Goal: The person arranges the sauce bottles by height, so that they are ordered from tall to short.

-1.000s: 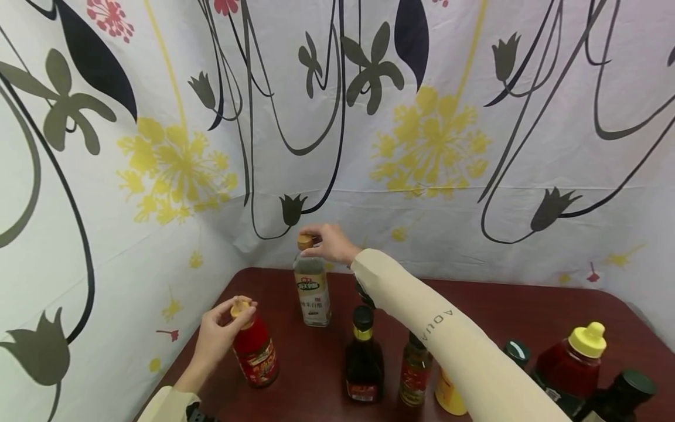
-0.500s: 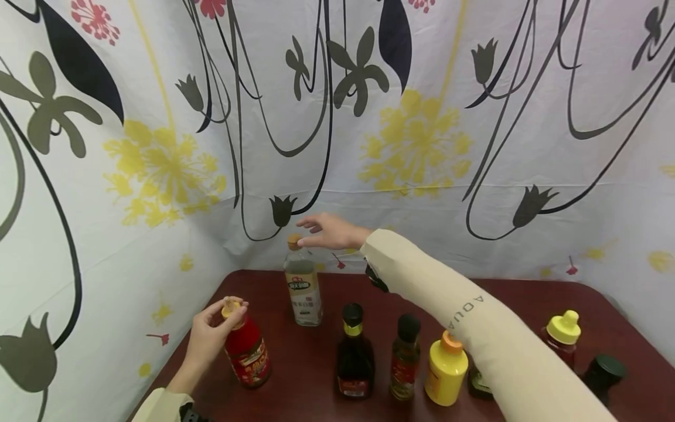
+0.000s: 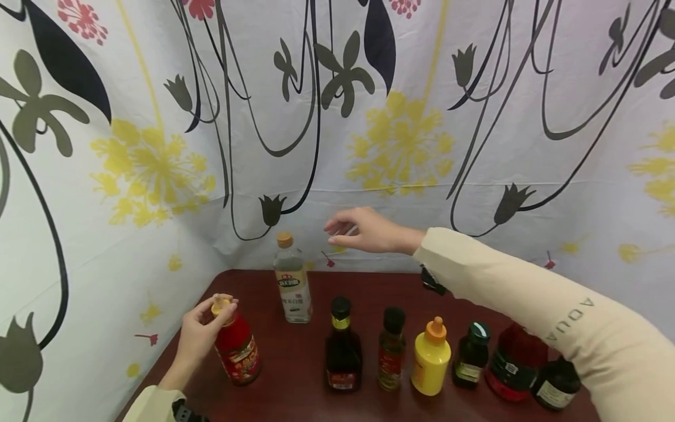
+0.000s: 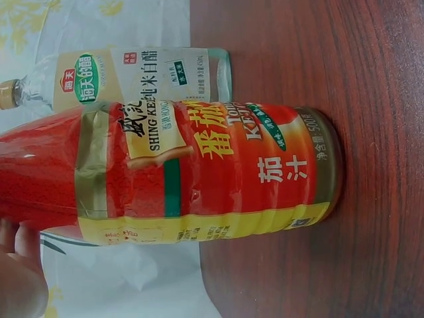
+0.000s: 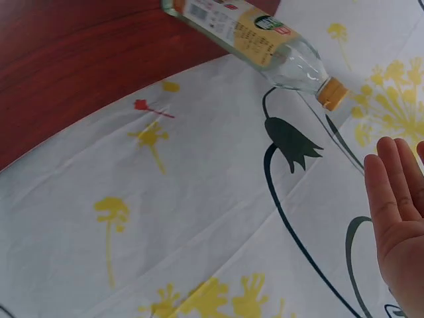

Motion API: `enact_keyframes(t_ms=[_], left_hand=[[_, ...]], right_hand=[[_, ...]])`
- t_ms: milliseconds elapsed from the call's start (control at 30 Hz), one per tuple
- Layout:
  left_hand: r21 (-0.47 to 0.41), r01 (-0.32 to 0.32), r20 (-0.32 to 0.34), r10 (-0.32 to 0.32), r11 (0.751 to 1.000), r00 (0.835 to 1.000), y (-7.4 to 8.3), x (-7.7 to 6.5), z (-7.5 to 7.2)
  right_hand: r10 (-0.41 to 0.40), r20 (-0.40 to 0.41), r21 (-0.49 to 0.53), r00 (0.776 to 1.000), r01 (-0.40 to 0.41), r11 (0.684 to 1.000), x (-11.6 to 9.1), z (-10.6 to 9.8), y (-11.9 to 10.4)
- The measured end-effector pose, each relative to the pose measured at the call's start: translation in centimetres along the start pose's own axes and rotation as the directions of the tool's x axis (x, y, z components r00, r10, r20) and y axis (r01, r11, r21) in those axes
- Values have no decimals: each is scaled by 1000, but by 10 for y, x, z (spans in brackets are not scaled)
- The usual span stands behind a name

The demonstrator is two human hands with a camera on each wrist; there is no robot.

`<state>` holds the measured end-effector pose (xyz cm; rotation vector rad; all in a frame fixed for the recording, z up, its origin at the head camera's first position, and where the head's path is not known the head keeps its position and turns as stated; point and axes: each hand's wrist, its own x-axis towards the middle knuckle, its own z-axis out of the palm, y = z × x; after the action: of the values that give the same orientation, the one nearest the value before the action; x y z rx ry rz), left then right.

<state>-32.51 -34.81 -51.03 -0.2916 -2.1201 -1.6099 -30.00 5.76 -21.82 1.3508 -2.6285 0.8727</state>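
Observation:
My left hand (image 3: 196,334) pinches the yellow cap of a red tomato ketchup bottle (image 3: 239,354), which stands at the left of the table. Its label fills much of the left wrist view, where only a bit of the hand (image 4: 20,268) shows at the edge. Behind it stands a clear white rice vinegar bottle (image 3: 294,293) with an orange-tan cap. To the right of that cap and apart from it, my right hand (image 3: 371,230) hovers empty with loosely bent fingers. In the right wrist view, the hand (image 5: 401,218) is at the right edge, away from the vinegar bottle (image 5: 248,33).
A row of bottles runs rightward: a dark sauce bottle (image 3: 343,351), a slim black-capped bottle (image 3: 391,357), a yellow squeeze bottle (image 3: 431,363), a small green-capped jar (image 3: 470,357), a dark red bottle (image 3: 514,366) and a dark jar (image 3: 556,384). Patterned cloth (image 3: 401,211) hangs behind the table.
My right hand has let go of the vinegar bottle's cap and drawn away to the right. My left hand stays on the ketchup cap. The view has turned slightly right, showing more bottles.

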Motion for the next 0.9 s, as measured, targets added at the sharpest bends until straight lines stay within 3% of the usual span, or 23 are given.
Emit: enact_keyframes(t_ms=[133, 167, 267, 300, 333, 367, 400, 500, 533, 567, 600, 700, 800, 833, 900], left_hand=[[-2, -24, -11, 24, 1000, 1000, 4, 1, 0], [-49, -36, 6, 36, 998, 999, 20, -3, 0], [-49, -40, -3, 40, 998, 999, 23, -4, -1], [-44, -11, -9, 11, 999, 1000, 47, -8, 3], [-105, -31, 10, 33, 994, 999, 50, -10, 3], [-97, -14, 15, 15, 995, 1000, 72, -14, 5], [-53, 19, -1, -19, 998, 1000, 80, -14, 7], [-51, 62, 31, -60, 997, 998, 149, -27, 14], [-57, 46, 50, -43, 997, 998, 149, -27, 13], [-10, 71, 45, -70, 997, 997, 170, -31, 15], [-78, 31, 76, -25, 997, 997, 152, -27, 12], [-76, 3, 111, 5, 997, 994, 153, -27, 10], [-48, 17, 114, -12, 999, 993, 155, -26, 12], [26, 53, 97, -55, 998, 994, 174, -28, 15], [46, 62, 110, -67, 997, 992, 175, -27, 16]], right_hand=[[1, 7, 4, 1000, -1, 1000, -22, -9, -1], [0, 10, 10, 1000, 0, 1000, -28, -11, -1], [21, 12, 22, 1000, -21, 1000, -46, -17, -1], [33, 11, 25, 999, -33, 999, -53, -19, 0], [47, 8, 27, 999, -47, 999, -61, -22, 1], [65, 3, 27, 998, -65, 998, -69, -25, 2], [82, -6, 21, 997, -82, 996, -77, -29, 3], [123, -39, 4, 992, -123, 992, -102, -40, 11], [129, -56, -5, 990, -130, 992, -111, -43, 14], [140, -75, -18, 987, -141, 990, -120, -46, 18], [146, -96, -31, 985, -149, 988, -129, -49, 21], [167, -164, -69, 972, -181, 981, -157, -54, 29], [184, -237, -107, 954, -213, 971, -187, -57, 37], [198, -254, -111, 947, -232, 966, -198, -57, 40], [232, -278, -106, 932, -269, 957, -218, -56, 45]])
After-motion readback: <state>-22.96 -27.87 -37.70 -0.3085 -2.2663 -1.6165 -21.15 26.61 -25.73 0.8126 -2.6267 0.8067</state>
